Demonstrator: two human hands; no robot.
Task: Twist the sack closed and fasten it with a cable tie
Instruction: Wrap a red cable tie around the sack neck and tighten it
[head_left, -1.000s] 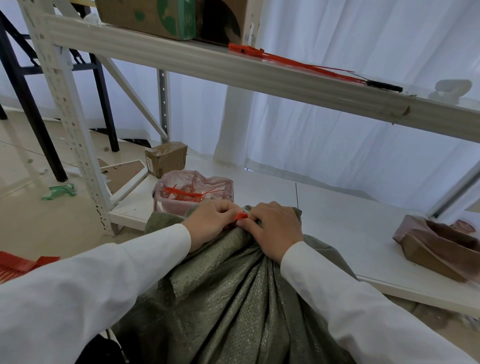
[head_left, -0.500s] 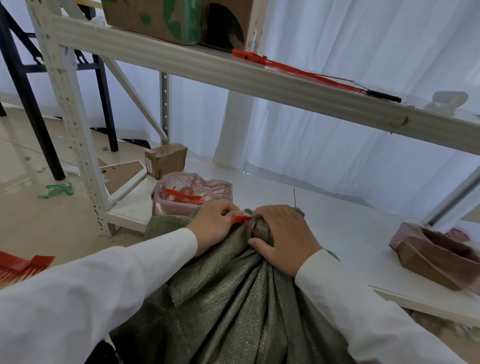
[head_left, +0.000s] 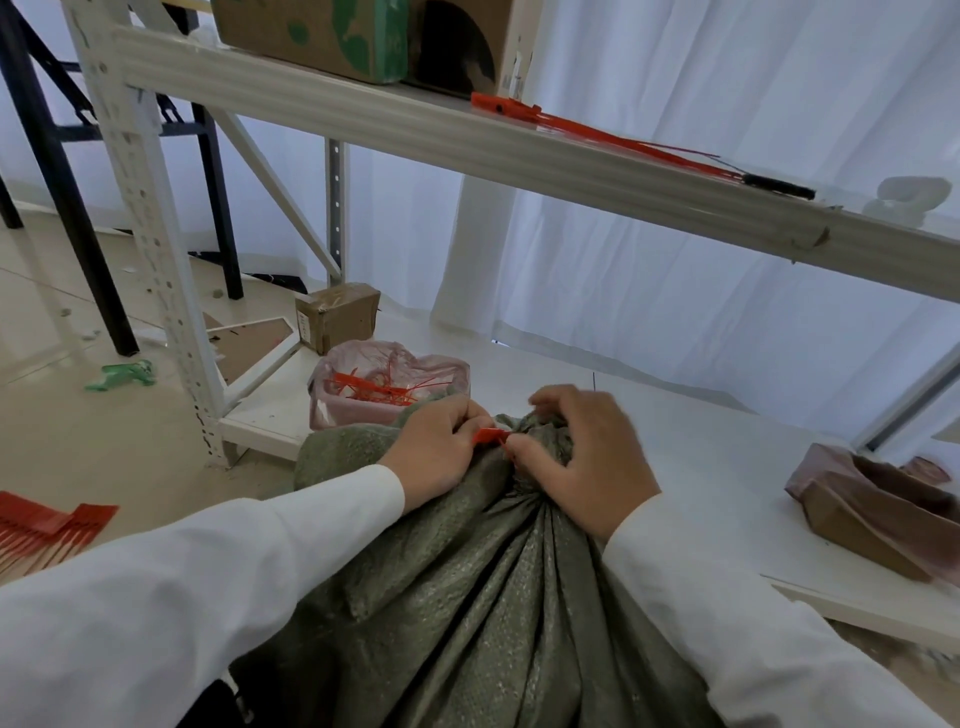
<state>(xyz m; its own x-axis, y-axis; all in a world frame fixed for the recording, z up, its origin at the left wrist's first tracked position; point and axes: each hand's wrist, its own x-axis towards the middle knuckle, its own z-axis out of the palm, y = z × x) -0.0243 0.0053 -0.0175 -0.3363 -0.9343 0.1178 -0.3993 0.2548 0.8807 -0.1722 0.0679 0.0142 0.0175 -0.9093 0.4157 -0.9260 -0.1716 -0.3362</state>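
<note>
- Your sack (head_left: 483, 587) fills the lower centre of the frame, its neck already gathered and twisted tight.
- Your right hand (head_left: 587, 462) is clenched around that neck.
- Your left hand (head_left: 441, 449) pinches the red cable tie (head_left: 491, 435) against the neck.
- Whether the tie is looped and locked is hidden; judge cinching as left.

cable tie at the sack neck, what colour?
Red-orange cable tie, pinched between both hands at the green woven sack's neck. Head view, the only one.
</note>
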